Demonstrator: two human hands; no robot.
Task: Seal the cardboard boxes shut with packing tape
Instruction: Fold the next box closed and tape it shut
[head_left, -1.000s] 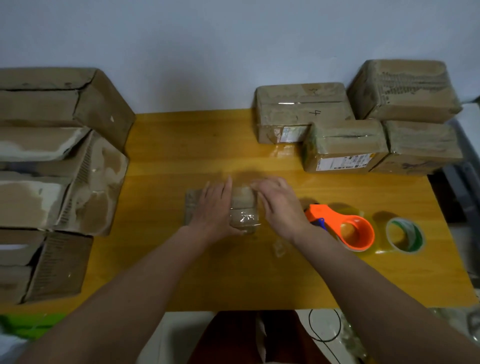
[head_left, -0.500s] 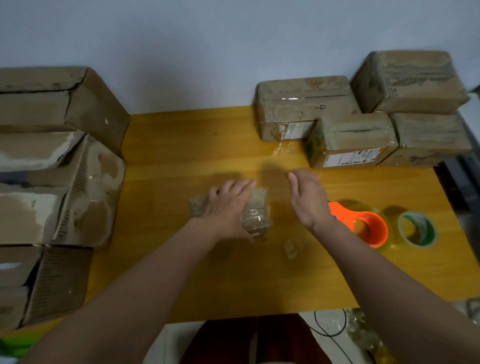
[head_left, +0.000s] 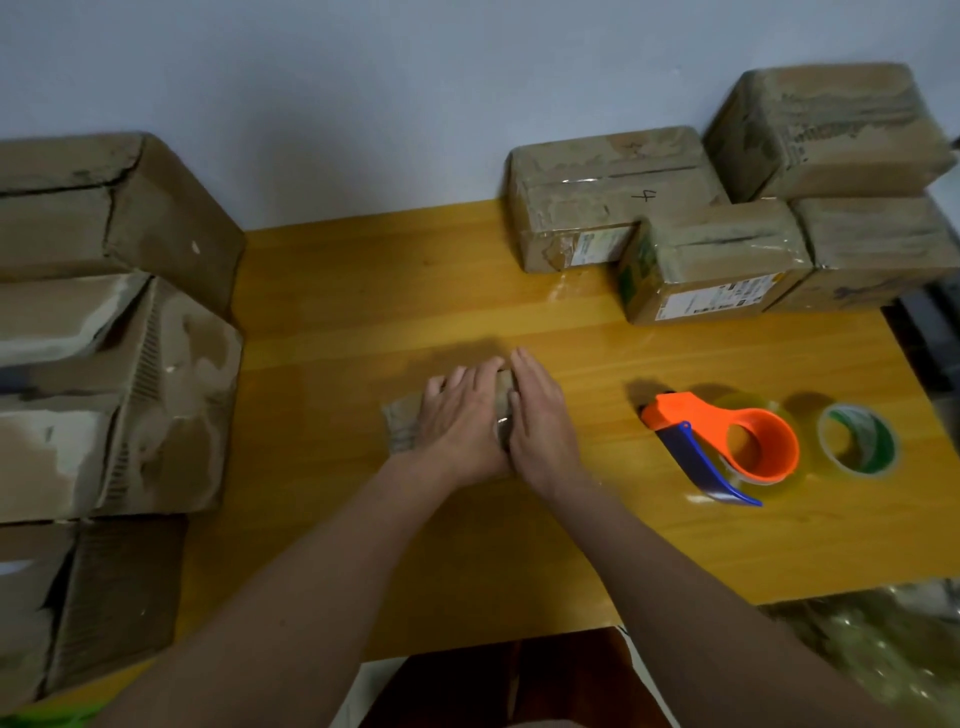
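A small flat cardboard box (head_left: 402, 423) lies in the middle of the yellow wooden table (head_left: 363, 291), mostly covered by both hands. My left hand (head_left: 457, 421) lies flat on its top with straight fingers. My right hand (head_left: 540, 415) presses with straight fingers against the box's right end, where clear tape shines. An orange tape dispenser (head_left: 727, 441) with a blue handle and a roll of clear tape lies to the right, apart from both hands. Beside it lies a second tape roll (head_left: 857, 439) with a green core.
Several large worn cardboard boxes (head_left: 104, 322) are stacked along the table's left side. Several taped boxes (head_left: 717, 254) stand at the back right against the pale wall. Crumpled clear plastic (head_left: 883, 639) lies off the table's front right corner.
My right hand, lifted off to the right half a second ago, has come back against the small box's right end. My left hand stays on the box. The camera has shifted.
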